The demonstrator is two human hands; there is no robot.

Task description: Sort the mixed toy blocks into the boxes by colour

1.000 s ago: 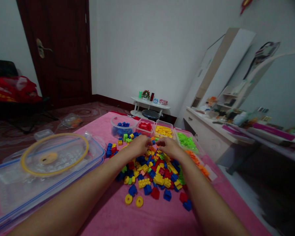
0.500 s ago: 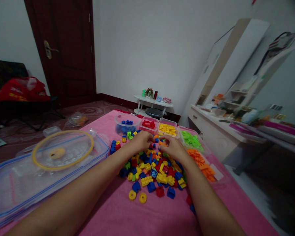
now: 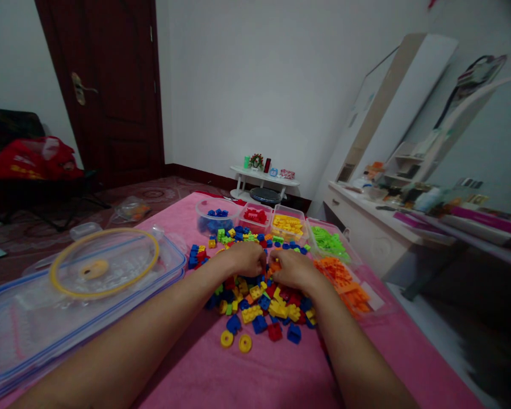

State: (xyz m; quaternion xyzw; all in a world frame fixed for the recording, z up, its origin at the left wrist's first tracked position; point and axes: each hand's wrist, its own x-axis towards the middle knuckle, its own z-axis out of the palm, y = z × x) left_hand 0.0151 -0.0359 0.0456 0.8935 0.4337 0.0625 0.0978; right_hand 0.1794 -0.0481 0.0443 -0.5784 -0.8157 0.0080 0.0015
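A mixed pile of toy building bricks (image 3: 255, 312) in yellow, blue, red, orange and green lies on a pink cloth (image 3: 221, 369). Over its middle, my left hand (image 3: 249, 259) has its fingers curled down among the bricks; what they hold, if anything, is hidden. Close beside it, my right hand (image 3: 293, 268) is closed, with an orange brick (image 3: 275, 266) at its fingertips. Beyond the hands stand a round tub of blue bricks (image 3: 216, 215), a box of red bricks (image 3: 255, 215) and a box of yellow bricks (image 3: 288, 224). Green bricks (image 3: 329, 243) and orange bricks (image 3: 340, 281) fill containers at the right.
At the left lie blue-rimmed clear lids (image 3: 8, 318) with a yellow-rimmed round lid (image 3: 63, 287) on top. Two yellow wheels (image 3: 245, 343) lie at the pile's near edge. A white dresser (image 3: 366, 218) stands right of the table; a low white stand (image 3: 264, 177) is at the far wall.
Both hands have moved nearer to me and lower into the pile. The orange brick has come along with my right fingertips. My head view has shifted slightly.
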